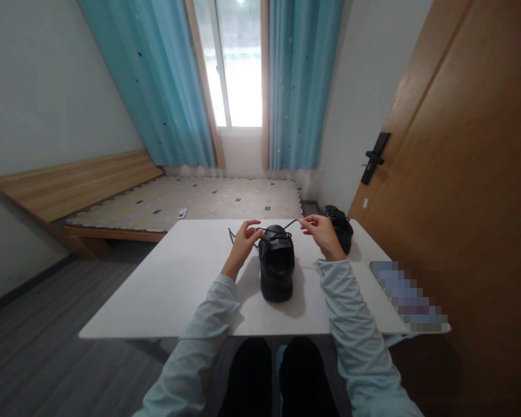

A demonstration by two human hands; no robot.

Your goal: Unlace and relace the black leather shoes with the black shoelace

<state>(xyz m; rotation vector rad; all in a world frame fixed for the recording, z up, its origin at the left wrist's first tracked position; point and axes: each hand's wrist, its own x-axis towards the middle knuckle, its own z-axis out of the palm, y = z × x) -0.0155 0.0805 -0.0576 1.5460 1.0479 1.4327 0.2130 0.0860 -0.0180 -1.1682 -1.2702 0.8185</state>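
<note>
A black shoe (277, 284) stands upright on the white table (165, 289), its heel towards me and its opening facing up. My right hand (319, 234), just right of the toe end, pinches one end of the black shoelace (292, 223) and holds it taut, up off the shoe. On the other side my left hand (244, 242) is curled at the laces, thumb and fingertips closed around a lace. A loose part of that lace sticks out left of the hand. Partly hidden behind my right hand and wrist, a second black shoe (341, 225) rests on the table.
A tablet-like flat object (406, 295), its surface pixelated, lies along the table's right edge. Beyond the table is a low bed (208, 200) with a small white remote (182, 214) on it. A wooden door (469, 174) stands close on the right.
</note>
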